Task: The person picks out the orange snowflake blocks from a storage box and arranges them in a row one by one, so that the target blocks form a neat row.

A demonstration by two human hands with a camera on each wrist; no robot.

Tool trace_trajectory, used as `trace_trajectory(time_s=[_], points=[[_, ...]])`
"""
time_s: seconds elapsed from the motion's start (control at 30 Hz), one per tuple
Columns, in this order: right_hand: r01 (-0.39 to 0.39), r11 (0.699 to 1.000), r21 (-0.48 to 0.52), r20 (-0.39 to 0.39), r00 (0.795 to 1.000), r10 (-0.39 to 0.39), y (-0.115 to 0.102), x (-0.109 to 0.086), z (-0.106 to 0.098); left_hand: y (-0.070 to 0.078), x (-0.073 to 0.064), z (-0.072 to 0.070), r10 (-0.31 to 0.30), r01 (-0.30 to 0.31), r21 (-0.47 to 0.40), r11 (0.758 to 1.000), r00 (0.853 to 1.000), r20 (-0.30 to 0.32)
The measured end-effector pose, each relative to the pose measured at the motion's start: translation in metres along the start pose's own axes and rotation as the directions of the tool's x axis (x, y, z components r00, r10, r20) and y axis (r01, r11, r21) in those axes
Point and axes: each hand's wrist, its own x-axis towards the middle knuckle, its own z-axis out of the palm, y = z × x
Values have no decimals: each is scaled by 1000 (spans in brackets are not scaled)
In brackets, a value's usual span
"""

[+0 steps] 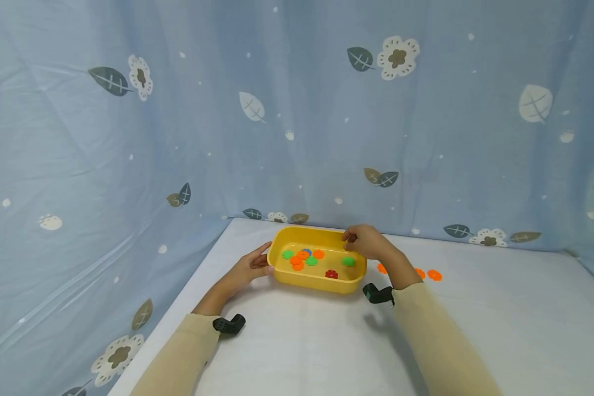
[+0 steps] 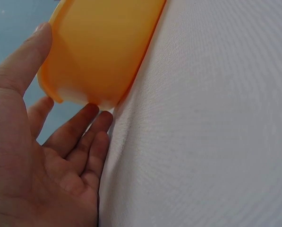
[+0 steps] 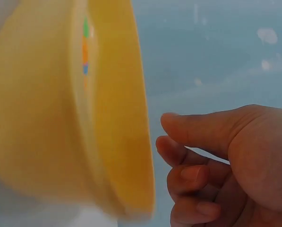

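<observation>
A yellow plastic tub [image 1: 302, 279] stands on the white table with several small notched plastic discs in it: orange, green, blue and one red disc [image 1: 331, 274]. My left hand [image 1: 249, 268] is at its left end. In the left wrist view the thumb lies along the rim and the relaxed fingertips touch the end wall [image 2: 103, 56]. My right hand [image 1: 368, 242] is over the tub's right end, above a green disc [image 1: 348, 262]. The right wrist view shows its fingers loosely bent, thumb tip a little apart from the index finger, nothing between them.
To the right of the tub, a few orange discs [image 1: 434, 275] lie on the table [image 1: 500, 308], partly behind the right forearm. A blue leaf-and-flower curtain [image 1: 317, 110] hangs behind the table and along its left side. Each sleeve cuff carries a black wrist device [image 1: 229, 324].
</observation>
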Motion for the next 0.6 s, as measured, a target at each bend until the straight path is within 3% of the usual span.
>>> trace_trajectory(time_s=[0.3,0.6], points=[[42,999,13,73,996,-43,-9,19,29,-2,3,1,-26,27,24,999,999,-30],[16,996,-92,123,992,-5,-14,30,50,0,2,1,-27,28,27,999,999,-31]])
